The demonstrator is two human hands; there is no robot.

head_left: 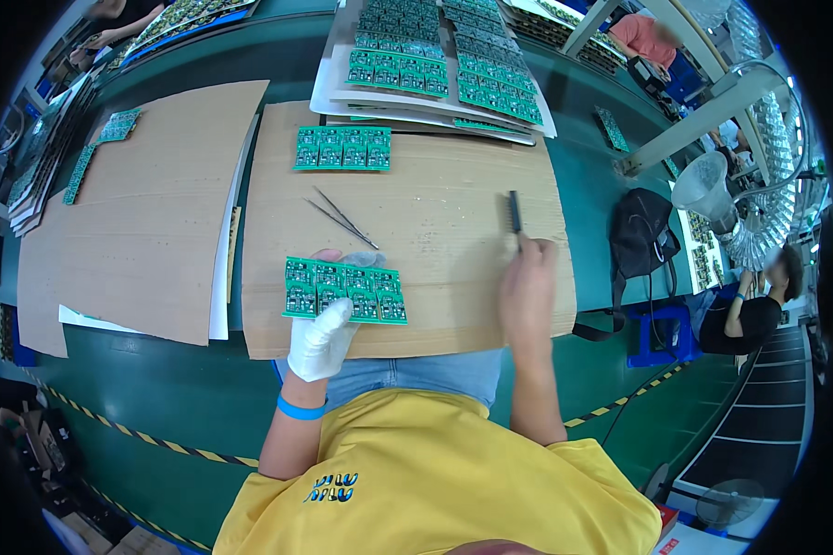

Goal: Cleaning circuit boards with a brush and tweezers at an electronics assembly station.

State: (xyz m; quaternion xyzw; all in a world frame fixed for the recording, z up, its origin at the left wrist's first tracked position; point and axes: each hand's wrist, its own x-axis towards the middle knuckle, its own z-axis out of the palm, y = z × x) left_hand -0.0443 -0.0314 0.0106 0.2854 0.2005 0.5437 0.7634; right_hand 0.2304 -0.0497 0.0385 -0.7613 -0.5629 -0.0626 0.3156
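My left hand [320,344], in a white glove with a blue band at the wrist, grips a green circuit board panel [379,294] near the front edge of the cardboard. Its thumb lies over the panel's face and the fingertips show behind the far edge. My bare right hand [530,277], slightly blurred, is closed on a slim black brush [515,213] that points away from me, right of the panel. Metal tweezers [344,220] lie just beyond the left hand. Farther off, a second green panel [342,149] rests on the cardboard [435,194].
Stacked sheets bearing many green panels [403,74] stand at the far edge. Another cardboard sheet [157,213] lies left, with two panels at its far left corner. A black bag [640,242] and a clear funnel-shaped hood [703,183] are at right. Other people sit nearby.
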